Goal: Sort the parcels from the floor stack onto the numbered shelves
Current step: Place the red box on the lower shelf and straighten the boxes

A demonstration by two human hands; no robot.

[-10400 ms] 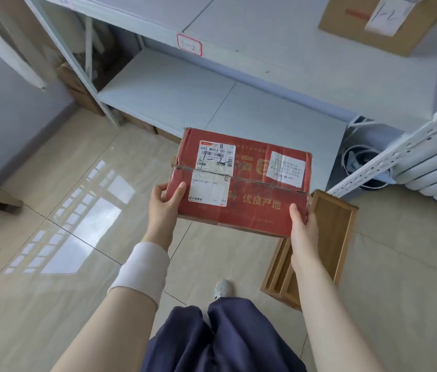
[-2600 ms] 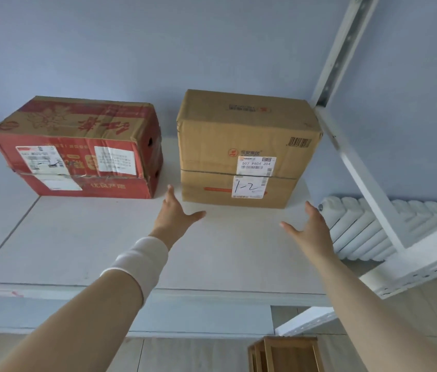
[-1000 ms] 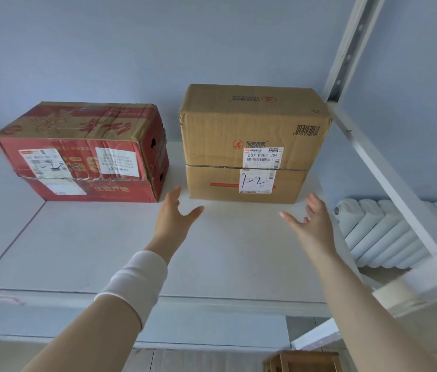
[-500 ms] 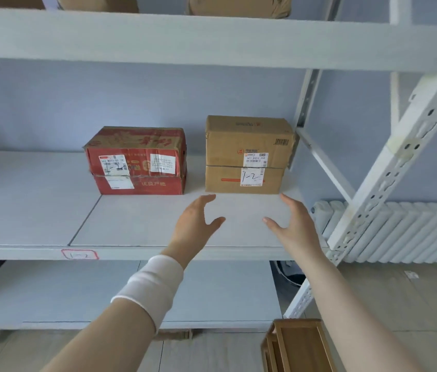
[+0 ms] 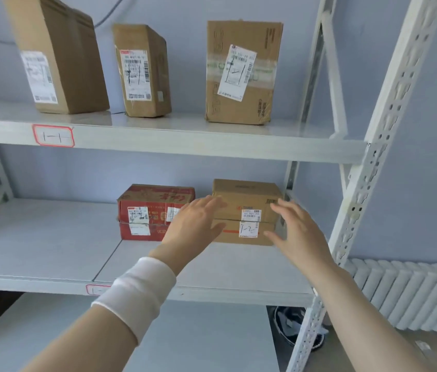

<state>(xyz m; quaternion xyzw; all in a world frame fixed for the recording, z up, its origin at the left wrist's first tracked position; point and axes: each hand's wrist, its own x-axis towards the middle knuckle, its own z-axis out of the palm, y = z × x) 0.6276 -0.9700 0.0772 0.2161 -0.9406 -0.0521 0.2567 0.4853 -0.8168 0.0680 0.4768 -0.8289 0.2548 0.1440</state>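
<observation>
head view: brown parcel marked 1-2, likely stiff, light cardboard best taken by its two side faces, stands on the middle shelf just beyond and between the left hand and right hand, both spread, grasping nothing.

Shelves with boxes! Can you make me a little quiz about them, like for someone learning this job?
1. True or false: the red box sits left of the brown box marked 1-2.
2. How many boxes stand on the top shelf? A. two B. three C. five
3. Fill the gap: the left hand and right hand are both ____, holding nothing.

Key: 1 true; 2 B; 3 open.
</observation>
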